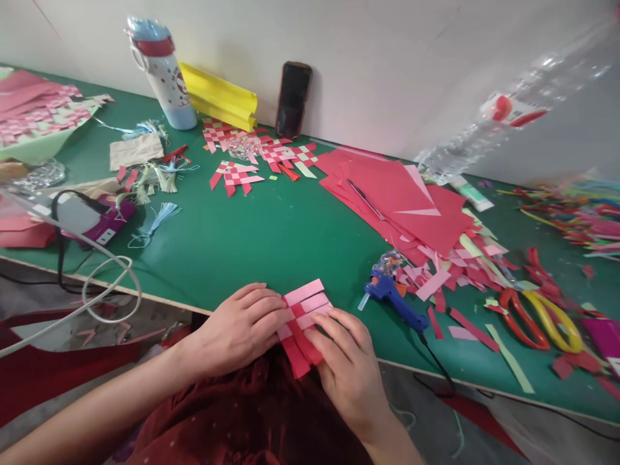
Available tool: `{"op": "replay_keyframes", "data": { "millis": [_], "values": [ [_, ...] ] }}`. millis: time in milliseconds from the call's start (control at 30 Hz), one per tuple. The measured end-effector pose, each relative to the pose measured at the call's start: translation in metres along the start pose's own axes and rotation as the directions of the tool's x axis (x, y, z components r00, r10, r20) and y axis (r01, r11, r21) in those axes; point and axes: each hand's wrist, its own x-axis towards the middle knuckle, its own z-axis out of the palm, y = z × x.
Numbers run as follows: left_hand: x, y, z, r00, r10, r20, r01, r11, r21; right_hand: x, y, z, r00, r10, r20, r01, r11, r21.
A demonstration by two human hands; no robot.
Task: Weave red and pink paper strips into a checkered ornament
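Note:
A small weave of pink and red paper strips (304, 309) lies across the table's front edge, tilted toward me. My left hand (249, 320) holds its left side, the fingers bent over the strips. On the right side, my right hand (346, 361) grips the weave with its fingertips on the pink and red strips. Pink strip ends point away from me, while the red ends hang toward my lap. Both thumbs are hidden. A blue glue gun (394, 298) lies to the right of my right hand.
Finished woven pieces (235, 175) lie at the back, near a water bottle (167, 77) and a phone (293, 100). Red paper sheets (402, 200), paper scraps and scissors (542, 321) fill the right. Tassels (157, 223) and a white cable (92, 290) are on the left.

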Motion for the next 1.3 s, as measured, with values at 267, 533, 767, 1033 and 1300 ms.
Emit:
{"op": "replay_keyframes", "data": {
  "millis": [267, 533, 767, 1033, 1300],
  "values": [
    [0.019, 0.007, -0.013, 0.983, -0.160, -0.087, 0.118, 0.923, -0.366, 0.021, -0.006, -0.019, 0.941, 0.338, 0.020, -0.318, 0.863, 0.392],
    [0.042, -0.011, -0.046, 0.808, -0.345, 0.478, 0.573, 0.265, -0.776, 0.023, 0.002, -0.038, 0.801, 0.593, -0.081, -0.440, 0.675, 0.592],
    [0.050, -0.029, -0.032, 0.869, -0.414, 0.271, 0.462, 0.875, -0.147, 0.018, 0.012, -0.029, 0.832, 0.555, 0.006, -0.505, 0.751, 0.425],
    [0.040, -0.021, -0.028, 0.944, -0.328, 0.026, 0.328, 0.945, 0.018, 0.031, 0.020, -0.015, 0.917, 0.399, -0.011, -0.393, 0.908, 0.144],
    [0.042, -0.020, -0.005, 0.898, -0.436, 0.056, 0.432, 0.854, -0.291, 0.062, 0.030, 0.010, 0.932, 0.345, 0.108, -0.333, 0.936, -0.111]
  ]
}}
